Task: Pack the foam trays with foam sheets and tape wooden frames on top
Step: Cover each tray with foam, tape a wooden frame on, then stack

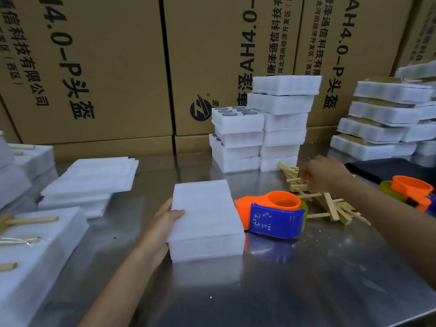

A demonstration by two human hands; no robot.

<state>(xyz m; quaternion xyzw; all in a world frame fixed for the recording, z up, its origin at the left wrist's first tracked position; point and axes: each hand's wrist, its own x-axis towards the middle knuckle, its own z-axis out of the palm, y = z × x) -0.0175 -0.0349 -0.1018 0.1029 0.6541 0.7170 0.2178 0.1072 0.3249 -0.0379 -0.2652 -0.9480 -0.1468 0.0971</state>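
Two hands work: the left hand (pixel 165 223) grips the sheet-covered foam tray (pixel 206 218); the blurred right hand (pixel 323 174), fingers curled, seemingly pinches wooden frames (pixel 330 206).

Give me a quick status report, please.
Left hand grips foam tray. Right hand at wooden frames, grip unclear. Tape dispenser beside tray.
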